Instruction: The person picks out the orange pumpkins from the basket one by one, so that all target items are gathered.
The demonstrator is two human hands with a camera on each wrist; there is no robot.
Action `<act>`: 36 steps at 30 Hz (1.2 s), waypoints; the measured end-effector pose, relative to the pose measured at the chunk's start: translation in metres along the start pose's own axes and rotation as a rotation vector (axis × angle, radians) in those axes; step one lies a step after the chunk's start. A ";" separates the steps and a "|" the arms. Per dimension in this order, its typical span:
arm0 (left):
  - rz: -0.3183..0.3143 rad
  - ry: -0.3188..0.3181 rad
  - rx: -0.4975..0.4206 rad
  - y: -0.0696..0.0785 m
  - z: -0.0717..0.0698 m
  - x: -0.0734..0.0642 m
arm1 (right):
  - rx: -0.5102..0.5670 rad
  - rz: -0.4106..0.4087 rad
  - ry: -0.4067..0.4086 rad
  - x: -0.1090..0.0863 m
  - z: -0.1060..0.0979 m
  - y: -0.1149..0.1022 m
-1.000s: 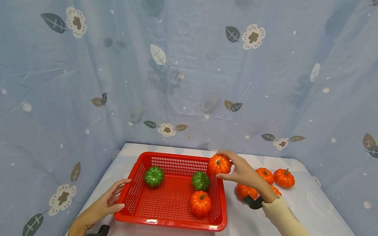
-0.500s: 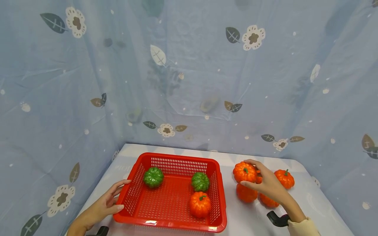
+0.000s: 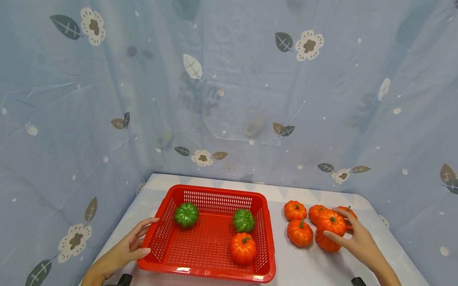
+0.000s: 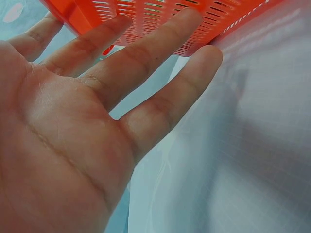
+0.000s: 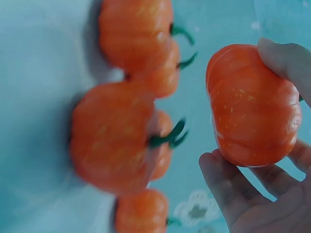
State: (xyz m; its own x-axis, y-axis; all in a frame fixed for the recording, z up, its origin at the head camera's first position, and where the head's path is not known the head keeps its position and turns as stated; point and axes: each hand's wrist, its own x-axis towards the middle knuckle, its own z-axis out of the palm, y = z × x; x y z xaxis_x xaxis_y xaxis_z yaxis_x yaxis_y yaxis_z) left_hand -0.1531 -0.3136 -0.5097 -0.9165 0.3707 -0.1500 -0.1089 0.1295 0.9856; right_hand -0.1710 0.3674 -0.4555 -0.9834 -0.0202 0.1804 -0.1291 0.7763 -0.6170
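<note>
My right hand (image 3: pixel 361 240) holds a small orange pumpkin (image 3: pixel 331 222), thumb and fingers around its sides. In the right wrist view this pumpkin (image 5: pixel 255 104) is raised, apart from the other orange pumpkins. Below and around it on the table are several more, such as one pumpkin (image 3: pixel 299 233) and another pumpkin (image 3: pixel 295 210) behind it. My left hand (image 3: pixel 121 248) is at the left side of a red plastic basket (image 3: pixel 211 271), fingertips at its rim. In the left wrist view the fingers (image 4: pixel 170 104) are extended beside the basket's slotted wall.
Inside the basket are two green pumpkins, one pumpkin (image 3: pixel 187 215) at left and one pumpkin (image 3: pixel 243 220) at right, plus an orange pumpkin (image 3: pixel 243 248) in the front right corner. The white table (image 3: pixel 286 266) ends at a patterned blue curtain (image 3: pixel 236 99).
My right hand has carried the orange pumpkin from over the basket's right rim rightward to above the pumpkins on the table. My left hand and the basket have stayed put.
</note>
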 end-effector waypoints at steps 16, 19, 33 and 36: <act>0.027 0.009 0.019 0.005 0.003 0.000 | 0.096 0.332 0.017 -0.014 -0.025 0.045; 0.027 0.003 0.021 0.006 0.003 0.000 | 0.118 0.380 0.011 -0.014 -0.027 0.053; 0.049 -0.020 0.000 0.006 0.003 0.000 | 0.063 0.504 -0.061 -0.014 -0.014 0.089; 0.047 -0.010 0.009 0.006 0.004 -0.002 | 0.070 0.519 -0.079 -0.014 -0.011 0.095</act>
State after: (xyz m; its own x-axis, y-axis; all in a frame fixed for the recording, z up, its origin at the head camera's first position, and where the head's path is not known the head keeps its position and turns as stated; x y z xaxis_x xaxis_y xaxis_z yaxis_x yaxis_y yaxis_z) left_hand -0.1509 -0.3103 -0.5040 -0.9168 0.3853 -0.1045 -0.0625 0.1201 0.9908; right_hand -0.1681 0.4483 -0.5076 -0.9264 0.3065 -0.2187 0.3719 0.6531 -0.6597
